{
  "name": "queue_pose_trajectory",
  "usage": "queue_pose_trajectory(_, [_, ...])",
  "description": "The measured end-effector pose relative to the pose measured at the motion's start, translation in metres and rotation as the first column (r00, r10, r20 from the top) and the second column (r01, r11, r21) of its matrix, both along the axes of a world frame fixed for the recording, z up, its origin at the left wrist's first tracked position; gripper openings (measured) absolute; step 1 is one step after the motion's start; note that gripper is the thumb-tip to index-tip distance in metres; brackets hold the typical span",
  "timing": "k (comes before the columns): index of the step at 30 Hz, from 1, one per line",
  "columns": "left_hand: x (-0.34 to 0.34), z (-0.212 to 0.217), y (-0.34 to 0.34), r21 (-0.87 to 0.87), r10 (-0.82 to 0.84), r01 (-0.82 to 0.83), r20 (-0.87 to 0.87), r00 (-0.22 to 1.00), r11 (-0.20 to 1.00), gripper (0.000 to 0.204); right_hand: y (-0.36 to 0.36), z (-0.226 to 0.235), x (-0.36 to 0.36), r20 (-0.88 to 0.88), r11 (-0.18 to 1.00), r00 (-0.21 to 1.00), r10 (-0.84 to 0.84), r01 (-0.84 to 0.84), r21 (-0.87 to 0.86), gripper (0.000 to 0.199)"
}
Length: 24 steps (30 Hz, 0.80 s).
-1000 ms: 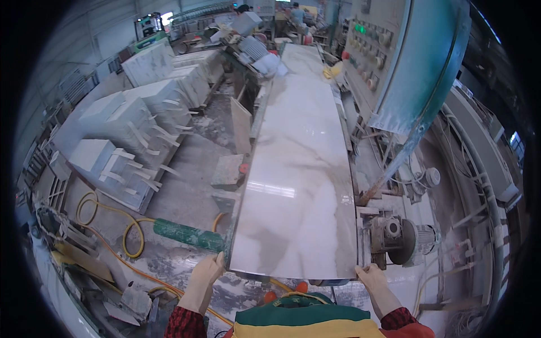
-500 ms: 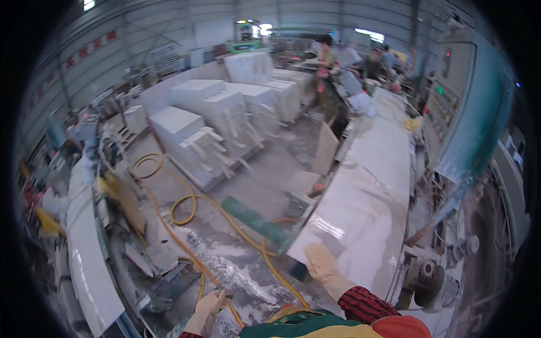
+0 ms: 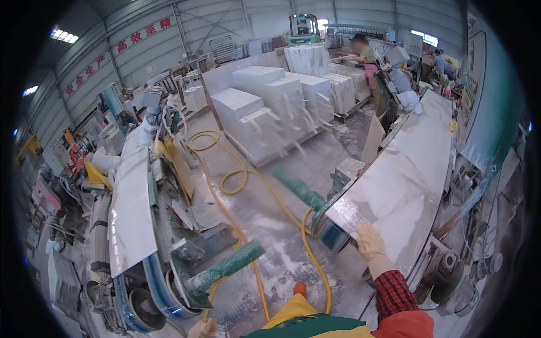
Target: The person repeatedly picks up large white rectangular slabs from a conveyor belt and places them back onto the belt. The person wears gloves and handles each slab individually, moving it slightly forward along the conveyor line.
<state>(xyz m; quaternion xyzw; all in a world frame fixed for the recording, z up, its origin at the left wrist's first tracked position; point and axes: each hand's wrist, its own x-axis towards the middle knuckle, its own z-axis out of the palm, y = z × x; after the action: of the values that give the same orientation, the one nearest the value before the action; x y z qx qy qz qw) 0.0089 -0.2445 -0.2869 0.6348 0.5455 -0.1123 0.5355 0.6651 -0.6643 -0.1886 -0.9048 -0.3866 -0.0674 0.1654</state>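
Note:
A long white polished stone slab point(image 3: 408, 169) lies on a machine bed at the right and runs away from me. My right hand point(image 3: 370, 243), in a pale glove with a red checked sleeve, rests flat on the slab's near end beside its corner. Its fingers lie spread on the wet surface and grip nothing. My left hand point(image 3: 202, 328) only peeks in at the lower edge, near a green roller point(image 3: 228, 266), and its fingers are cut off. A yellow and green garment covers my chest at the bottom.
A second white slab point(image 3: 131, 208) lies on a machine at the left. Yellow hoses point(image 3: 243, 176) snake over the wet floor. Wrapped white stone blocks point(image 3: 270, 104) stand mid-back. A person point(image 3: 367, 56) works at the far end. A teal cabinet point(image 3: 496, 112) stands at the right.
The view has swung left. My left hand has come off the slab's near edge and dropped to the lower edge. My right hand stays on the slab's end.

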Motion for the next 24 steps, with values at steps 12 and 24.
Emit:
queue_pose_trajectory(12, [-0.139,0.097,-0.122,0.369,-0.455,0.541,-0.298,0.839,0.756,0.043,-0.211,-0.059,-0.037,0.055,0.965,0.976,-0.21,0.216,-0.147,0.053])
queue_pose_trajectory(24, [-0.267,0.065,-0.142,0.27,0.327,-0.287,-0.118,0.938,0.919,0.052,-0.066,-0.159,-0.175,0.016,0.875,0.893,-0.45,0.437,0.206,0.04])
